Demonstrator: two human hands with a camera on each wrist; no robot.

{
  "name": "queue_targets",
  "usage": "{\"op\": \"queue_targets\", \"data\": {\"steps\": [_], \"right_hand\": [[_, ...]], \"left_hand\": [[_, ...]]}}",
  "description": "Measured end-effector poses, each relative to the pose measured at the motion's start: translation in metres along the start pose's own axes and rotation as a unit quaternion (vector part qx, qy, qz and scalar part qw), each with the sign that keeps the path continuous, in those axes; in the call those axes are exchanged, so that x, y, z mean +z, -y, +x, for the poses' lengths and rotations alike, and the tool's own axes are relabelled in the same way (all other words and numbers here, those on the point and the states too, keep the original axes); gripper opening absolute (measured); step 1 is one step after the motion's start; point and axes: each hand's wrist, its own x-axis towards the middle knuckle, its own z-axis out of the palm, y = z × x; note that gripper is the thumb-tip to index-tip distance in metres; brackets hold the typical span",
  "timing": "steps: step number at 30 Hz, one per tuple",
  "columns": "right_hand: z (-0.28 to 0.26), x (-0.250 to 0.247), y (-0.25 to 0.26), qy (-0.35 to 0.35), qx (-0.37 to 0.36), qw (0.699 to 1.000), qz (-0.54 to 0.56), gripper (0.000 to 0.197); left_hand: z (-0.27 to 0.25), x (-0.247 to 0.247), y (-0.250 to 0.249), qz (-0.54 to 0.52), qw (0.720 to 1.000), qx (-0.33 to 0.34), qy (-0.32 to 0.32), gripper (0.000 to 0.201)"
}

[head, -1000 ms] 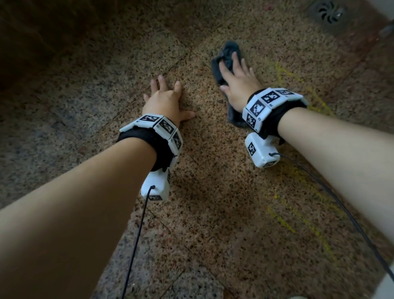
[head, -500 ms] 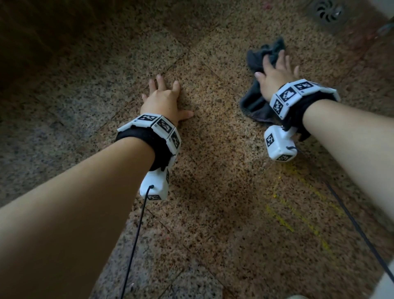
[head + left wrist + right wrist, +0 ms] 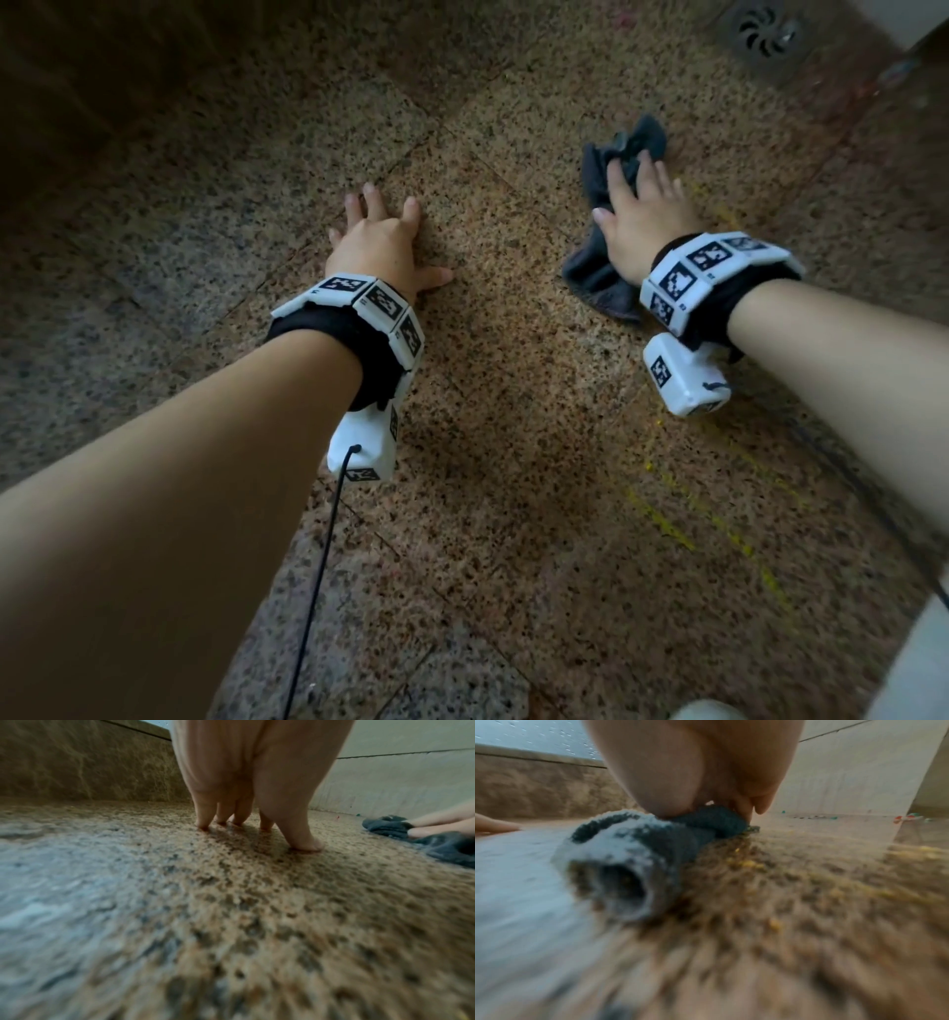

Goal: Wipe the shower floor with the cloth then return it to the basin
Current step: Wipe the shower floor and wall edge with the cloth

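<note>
A dark grey cloth [image 3: 595, 169] lies crumpled on the speckled brown shower floor [image 3: 513, 411], right of centre. My right hand [image 3: 642, 216] lies on top of it with fingers stretched forward, pressing it to the floor. In the right wrist view the cloth [image 3: 634, 845] bunches under my palm [image 3: 693, 770]. My left hand [image 3: 377, 241] rests flat on the bare floor to the left, fingers spread, holding nothing. Its fingertips [image 3: 203, 823] touch the stone, and the cloth [image 3: 385, 825] shows at the right edge. No basin is in view.
A round metal drain [image 3: 767, 31] sits at the far right corner. Yellow streaks [image 3: 667, 524] mark the floor near my right arm. A low stone kerb [image 3: 77, 770] and a pale wall [image 3: 398, 780] close the far side. Cables trail from both wrists.
My right hand swept the cloth to the right across the floor, then drew it slightly back toward me. The left hand has stayed planted in place.
</note>
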Motion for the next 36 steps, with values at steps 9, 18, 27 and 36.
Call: {"op": "queue_targets", "data": {"steps": [9,18,27,36], "right_hand": [[-0.056,0.022,0.015,0.029,-0.008,1.000,-0.007,0.058],[-0.030,0.015,0.002,0.025,0.036,0.999,0.018,0.059],[0.003,-0.003,-0.037,0.042,0.110,0.992,0.051,0.060],[-0.068,0.020,-0.020,0.079,0.016,0.997,0.014,0.061]], "left_hand": [[-0.006,0.002,0.000,-0.009,1.000,0.003,-0.015,0.084],[-0.010,0.010,0.000,-0.020,0.998,0.017,-0.062,0.085],[-0.012,0.012,-0.032,-0.019,0.996,0.076,-0.042,0.082],[-0.010,0.019,-0.053,0.015,0.996,0.085,-0.016,0.083]]}}
